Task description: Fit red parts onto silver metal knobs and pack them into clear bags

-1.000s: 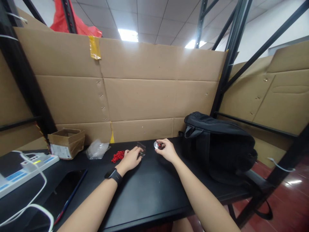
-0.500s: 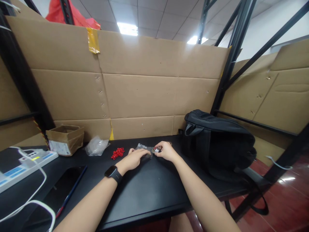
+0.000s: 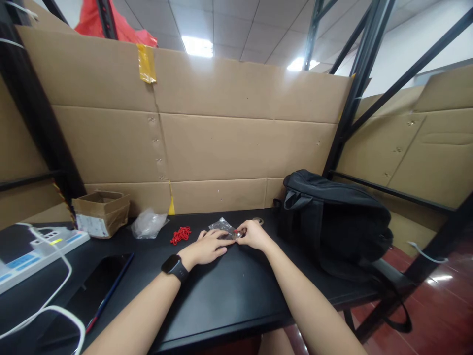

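Observation:
My left hand (image 3: 207,247) lies nearly flat on the black table, its fingers stretched out beside a small clear plastic bag (image 3: 221,224). A dark smartwatch (image 3: 175,267) is on that wrist. Thumb and fingers of my right hand (image 3: 255,235) pinch a small shiny silver thing with a red spot (image 3: 239,233); its kind is too small to make out. The left fingertips reach close to this silver thing, and I cannot tell whether they touch it. Left of my hands lies a little heap of red loops (image 3: 181,235). A flat ring (image 3: 259,221) shows partly behind my right hand.
A crumpled plastic bag (image 3: 148,224) and a small cardboard box (image 3: 102,213) stand at the back left. A dark phone (image 3: 86,291) and a power strip (image 3: 44,254) with white cables are at the left. A black backpack (image 3: 334,222) fills the right side.
My left fingers have spread and straightened, with the clear bag more in view. My right hand has shifted slightly towards me, still pinching the silver thing. The flat ring behind it shows more.

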`<state>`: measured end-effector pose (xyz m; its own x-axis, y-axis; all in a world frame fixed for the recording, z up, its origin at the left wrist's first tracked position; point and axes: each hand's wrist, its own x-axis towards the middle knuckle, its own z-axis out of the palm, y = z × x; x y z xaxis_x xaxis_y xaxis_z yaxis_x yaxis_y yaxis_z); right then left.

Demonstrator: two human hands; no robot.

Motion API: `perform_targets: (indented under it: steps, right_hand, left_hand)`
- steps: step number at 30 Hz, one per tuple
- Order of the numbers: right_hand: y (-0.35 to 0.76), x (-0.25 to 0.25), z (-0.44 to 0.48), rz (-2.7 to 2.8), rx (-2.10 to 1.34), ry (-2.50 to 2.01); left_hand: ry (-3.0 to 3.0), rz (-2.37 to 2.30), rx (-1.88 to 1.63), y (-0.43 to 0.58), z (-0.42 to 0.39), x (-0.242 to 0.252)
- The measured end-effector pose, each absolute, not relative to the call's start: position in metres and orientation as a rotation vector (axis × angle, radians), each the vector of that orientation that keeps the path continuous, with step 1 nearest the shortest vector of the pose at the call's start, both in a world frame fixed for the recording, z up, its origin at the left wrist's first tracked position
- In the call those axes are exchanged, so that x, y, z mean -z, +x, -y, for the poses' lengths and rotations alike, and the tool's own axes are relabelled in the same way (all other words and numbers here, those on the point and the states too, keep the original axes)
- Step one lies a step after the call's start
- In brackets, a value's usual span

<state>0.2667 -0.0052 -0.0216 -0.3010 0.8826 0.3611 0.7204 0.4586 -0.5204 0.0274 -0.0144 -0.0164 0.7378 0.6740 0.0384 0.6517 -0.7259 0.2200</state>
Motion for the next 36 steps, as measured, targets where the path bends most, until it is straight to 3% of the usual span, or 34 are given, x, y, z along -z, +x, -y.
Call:
perform_targets:
  steps: [15,24,36]
  right_hand:
    - [0.27,0.017,0.009,2.155,-0.513,-1.204]
    - [0.263,0.023,0.007,2.151,-0.447,-1.141]
    - [0.246,0.027,0.008,1.975,-0.209,-1.532]
  left_hand:
    - [2.693,-1.015,-0.12,0.026,0.012,0.017]
    - [2.682,-0.981,-0.135,0.025,0.013,0.017]
    - [2.677,-0.985,-0.121,0.026,0.015,0.012]
